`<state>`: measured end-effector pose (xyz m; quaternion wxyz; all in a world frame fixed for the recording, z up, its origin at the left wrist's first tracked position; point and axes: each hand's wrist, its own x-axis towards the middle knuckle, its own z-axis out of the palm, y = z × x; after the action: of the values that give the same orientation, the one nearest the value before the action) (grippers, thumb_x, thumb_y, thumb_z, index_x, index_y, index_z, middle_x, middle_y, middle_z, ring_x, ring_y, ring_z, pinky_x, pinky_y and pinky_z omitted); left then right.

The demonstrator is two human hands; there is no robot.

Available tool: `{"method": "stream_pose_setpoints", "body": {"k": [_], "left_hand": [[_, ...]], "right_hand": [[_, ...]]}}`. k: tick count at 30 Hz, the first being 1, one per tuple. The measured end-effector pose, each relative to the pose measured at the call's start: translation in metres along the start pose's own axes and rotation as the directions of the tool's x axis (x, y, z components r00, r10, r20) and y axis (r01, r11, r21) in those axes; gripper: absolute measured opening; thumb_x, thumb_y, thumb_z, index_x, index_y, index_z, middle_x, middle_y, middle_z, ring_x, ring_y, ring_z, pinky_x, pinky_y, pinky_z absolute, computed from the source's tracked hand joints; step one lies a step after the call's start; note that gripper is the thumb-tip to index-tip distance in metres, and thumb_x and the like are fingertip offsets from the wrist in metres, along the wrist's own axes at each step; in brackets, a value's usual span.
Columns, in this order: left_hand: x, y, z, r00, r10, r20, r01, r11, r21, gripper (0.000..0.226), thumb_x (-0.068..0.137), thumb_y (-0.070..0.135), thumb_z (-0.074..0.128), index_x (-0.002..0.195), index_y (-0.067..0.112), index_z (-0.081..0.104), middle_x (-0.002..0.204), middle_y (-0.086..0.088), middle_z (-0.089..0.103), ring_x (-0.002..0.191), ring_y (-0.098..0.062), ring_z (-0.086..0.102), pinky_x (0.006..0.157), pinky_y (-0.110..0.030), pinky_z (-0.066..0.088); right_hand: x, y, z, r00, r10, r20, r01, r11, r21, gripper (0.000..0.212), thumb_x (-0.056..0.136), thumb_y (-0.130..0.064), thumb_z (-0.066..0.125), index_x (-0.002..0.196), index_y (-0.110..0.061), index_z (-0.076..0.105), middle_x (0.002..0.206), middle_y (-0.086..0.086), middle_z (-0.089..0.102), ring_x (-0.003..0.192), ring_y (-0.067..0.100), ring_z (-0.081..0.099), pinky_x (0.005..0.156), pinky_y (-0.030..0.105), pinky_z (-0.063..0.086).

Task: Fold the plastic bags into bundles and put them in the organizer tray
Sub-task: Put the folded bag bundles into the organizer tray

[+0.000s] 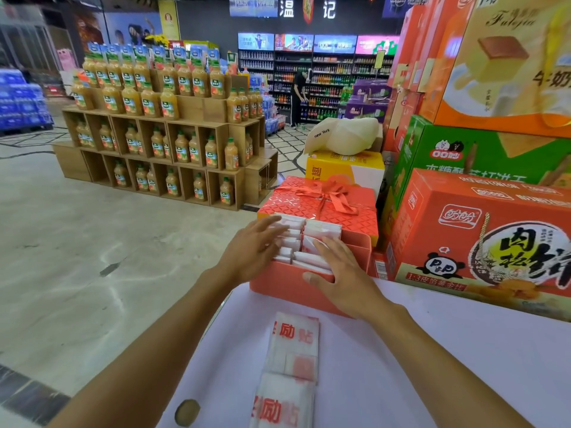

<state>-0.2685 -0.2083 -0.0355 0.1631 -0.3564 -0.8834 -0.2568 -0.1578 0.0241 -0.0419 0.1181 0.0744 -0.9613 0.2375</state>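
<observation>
A coral-pink organizer tray [278, 284] stands on the white table, packed with several folded white plastic bag bundles [321, 231] set upright in rows. My left hand [251, 247] lies with straight fingers against the tray's left side, touching the bundles there. My right hand [341, 274] presses flat on the near right bundles, thumb over the tray's front wall. A stack of flat white plastic bags [292, 362] with red print lies on the table in front of the tray.
A red gift box [324, 199] with a ribbon sits right behind the tray. Large orange snack cartons [482, 233] are stacked at the right. The white table [432, 366] ends at a left edge, with shop floor beyond. A juice bottle display [163, 134] stands across the floor.
</observation>
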Motion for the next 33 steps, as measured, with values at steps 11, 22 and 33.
{"method": "stream_pose_setpoints", "body": {"k": [11,22,33], "left_hand": [[-0.029,0.014,-0.008,0.980,-0.100,0.170,0.041,0.946,0.323,0.070,0.098,0.059,-0.009,0.162,0.035,0.005,0.170,0.010,-0.004,0.155,-0.008,-0.010,0.127,-0.044,0.001],[-0.225,0.118,-0.004,0.988,-0.107,0.115,0.109,0.994,-0.011,0.064,0.103,0.053,0.034,0.161,0.030,0.021,0.166,0.019,0.003,0.153,-0.003,0.002,0.126,-0.030,0.006],[-0.280,0.147,-0.008,0.927,-0.234,0.292,0.158,0.953,0.259,0.080,0.094,0.075,0.031,0.162,0.036,0.013,0.168,0.017,-0.003,0.156,-0.010,-0.011,0.124,-0.036,-0.013]], "right_hand": [[-0.003,0.007,-0.002,0.998,0.007,0.065,-0.006,1.000,-0.014,0.087,0.095,-0.066,0.051,0.162,-0.038,0.004,0.168,-0.021,-0.010,0.152,-0.001,-0.014,0.125,0.047,0.019],[-0.120,-0.019,0.038,0.971,-0.149,0.188,0.173,0.977,-0.121,0.069,0.099,-0.064,0.013,0.161,-0.034,0.018,0.166,-0.018,0.004,0.152,-0.003,-0.009,0.126,0.038,0.004],[-0.147,-0.015,0.014,0.920,0.028,0.392,0.081,0.962,-0.260,0.081,0.095,-0.074,0.033,0.162,-0.035,0.010,0.169,-0.013,-0.005,0.156,0.018,-0.013,0.126,0.044,0.000]]}}
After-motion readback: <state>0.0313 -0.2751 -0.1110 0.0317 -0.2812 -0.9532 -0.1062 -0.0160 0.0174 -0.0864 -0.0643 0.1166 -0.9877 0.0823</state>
